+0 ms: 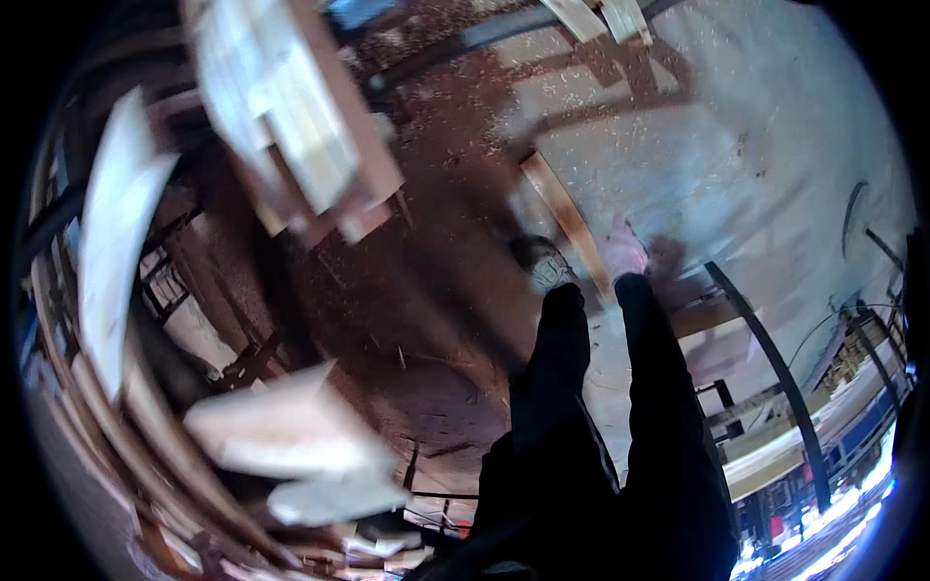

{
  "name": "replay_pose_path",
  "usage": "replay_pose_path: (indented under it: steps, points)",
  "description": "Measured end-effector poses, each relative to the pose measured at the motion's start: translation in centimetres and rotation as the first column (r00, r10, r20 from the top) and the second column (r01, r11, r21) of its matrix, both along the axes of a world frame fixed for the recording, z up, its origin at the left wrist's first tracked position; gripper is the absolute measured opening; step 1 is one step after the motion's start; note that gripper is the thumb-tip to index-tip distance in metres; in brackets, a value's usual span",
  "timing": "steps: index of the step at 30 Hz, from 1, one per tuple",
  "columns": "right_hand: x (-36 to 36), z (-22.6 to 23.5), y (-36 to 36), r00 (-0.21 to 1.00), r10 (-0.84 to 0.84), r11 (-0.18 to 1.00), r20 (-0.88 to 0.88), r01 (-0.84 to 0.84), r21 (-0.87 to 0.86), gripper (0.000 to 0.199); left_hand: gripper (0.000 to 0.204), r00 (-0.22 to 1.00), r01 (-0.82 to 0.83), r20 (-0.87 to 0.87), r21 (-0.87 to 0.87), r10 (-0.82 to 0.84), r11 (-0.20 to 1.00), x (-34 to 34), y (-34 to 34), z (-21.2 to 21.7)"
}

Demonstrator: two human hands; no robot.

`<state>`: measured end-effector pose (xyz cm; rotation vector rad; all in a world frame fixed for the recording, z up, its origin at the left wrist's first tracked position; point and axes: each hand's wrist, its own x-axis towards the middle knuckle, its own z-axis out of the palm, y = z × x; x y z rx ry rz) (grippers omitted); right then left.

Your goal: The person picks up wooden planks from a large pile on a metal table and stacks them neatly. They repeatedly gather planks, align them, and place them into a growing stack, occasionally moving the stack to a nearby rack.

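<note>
Neither of my hands can be made out. From the lower edge two dark-trousered legs (572, 455) reach over the floor. The left one ends in a grey patterned shoe (552, 271). The right one ends in a blurred pinkish shape (625, 254), probably a shoe, too smeared to tell. Between and beyond them a narrow wooden strip (564, 211) lies slantwise on the floor, its near end beside the pinkish shape.
Upper left, a blurred stack of pale boards (291, 107) rises. Loose wood pieces (291, 421) sit lower left, beside a long pale board (121, 242). A dark metal bar (775, 368) curves at right. Sawdust and chips speckle the floor (668, 145).
</note>
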<state>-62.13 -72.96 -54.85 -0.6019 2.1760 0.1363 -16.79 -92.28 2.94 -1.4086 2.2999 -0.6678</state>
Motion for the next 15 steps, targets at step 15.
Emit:
replay_pose_path:
  steps: [15]
  points:
    - [3.8,-14.8,3.7,0.968,0.248,0.969,0.02,-0.248,-0.009,0.064,0.046,0.885,0.027,0.465,-0.087,0.017,0.996,-4.3,-4.5,-2.9]
